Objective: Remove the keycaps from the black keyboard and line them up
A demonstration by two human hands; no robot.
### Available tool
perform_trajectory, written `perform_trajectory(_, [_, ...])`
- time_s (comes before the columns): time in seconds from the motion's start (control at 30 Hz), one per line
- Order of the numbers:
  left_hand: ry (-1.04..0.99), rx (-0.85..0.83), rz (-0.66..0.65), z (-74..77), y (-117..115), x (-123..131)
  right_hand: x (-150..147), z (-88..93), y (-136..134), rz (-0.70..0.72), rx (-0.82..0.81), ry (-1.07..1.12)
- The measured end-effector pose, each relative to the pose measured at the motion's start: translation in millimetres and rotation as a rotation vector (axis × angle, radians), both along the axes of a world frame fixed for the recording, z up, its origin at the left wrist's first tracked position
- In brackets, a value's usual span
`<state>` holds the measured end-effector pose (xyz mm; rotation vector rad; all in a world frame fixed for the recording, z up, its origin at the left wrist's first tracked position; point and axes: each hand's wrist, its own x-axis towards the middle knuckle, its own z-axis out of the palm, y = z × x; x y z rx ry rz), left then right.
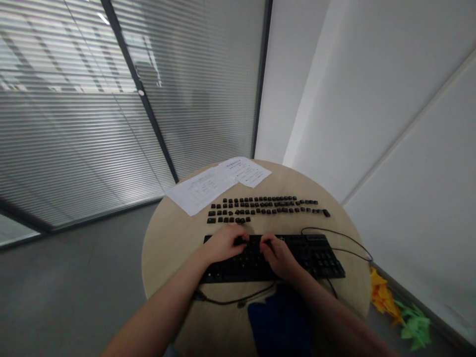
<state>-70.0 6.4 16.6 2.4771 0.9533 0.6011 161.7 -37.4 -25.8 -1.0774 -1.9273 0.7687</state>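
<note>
A black keyboard (316, 255) lies on a round wooden table (167, 243), its cable looping off the right end. My left hand (223, 244) rests on the keyboard's upper left part, fingers curled down onto the key area. My right hand (278, 255) sits just right of it on the keyboard's middle, fingers bent and pressed together over the keys. What the fingertips pinch, if anything, is hidden. Behind the keyboard, several loose black keycaps (266, 206) are laid out in rows on the table.
Two printed paper sheets (203, 191) lie at the table's back edge. A blue thing (278, 320) shows below the table's front edge. Yellow and green paper pieces (394, 310) lie on the floor at right. Glass wall with blinds behind; white wall at right.
</note>
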Motion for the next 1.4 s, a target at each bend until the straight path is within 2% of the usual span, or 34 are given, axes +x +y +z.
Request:
perform_trajectory(0.17, [0.038, 0.039, 0.114, 3.7, 7, -1, 10, -4.4, 7, -0.159, 0.044, 0.119])
perform_trajectory(0.3, [0.115, 0.126, 0.152, 3.4, 27, 19, 22, -3.2, 12, -0.248, 0.069, 0.214])
perform_trajectory(0.5, [0.264, 0.181, 0.245, -11.1, 67, 50, 33, -2.7, 16, -0.315, 0.077, 0.265])
perform_trajectory(0.63, [0.306, 0.190, 0.296, -22.0, 78, 54, 35, -3.7, 17, -0.312, 0.074, 0.256])
perform_trajectory(0.8, [0.339, 0.198, 0.290, -25.9, 80, 51, 34, 2.2, 14, -0.285, 0.101, 0.218])
perform_trajectory(0.97, [0.347, 0.204, 0.281, -22.9, 83, 50, 33, 10.5, 10, -0.283, 0.132, 0.189])
perform_trajectory(1.1, [0.328, 0.223, 0.278, -17.5, 81, 50, 34, 7.9, 11, -0.292, 0.125, 0.196])
perform_trajectory(1.23, [0.216, 0.238, 0.322, -3.2, 74, 42, 36, 1.5, 14, -0.296, 0.098, 0.214])
perform_trajectory(1.33, [0.064, 0.231, 0.373, 7.3, 63, 23, 36, -2.9, 15, -0.289, 0.067, 0.230])
perform_trajectory(1.4, [-0.047, 0.184, 0.432, 8.7, 53, 7, 36, -5.3, 16, -0.267, 0.049, 0.248])
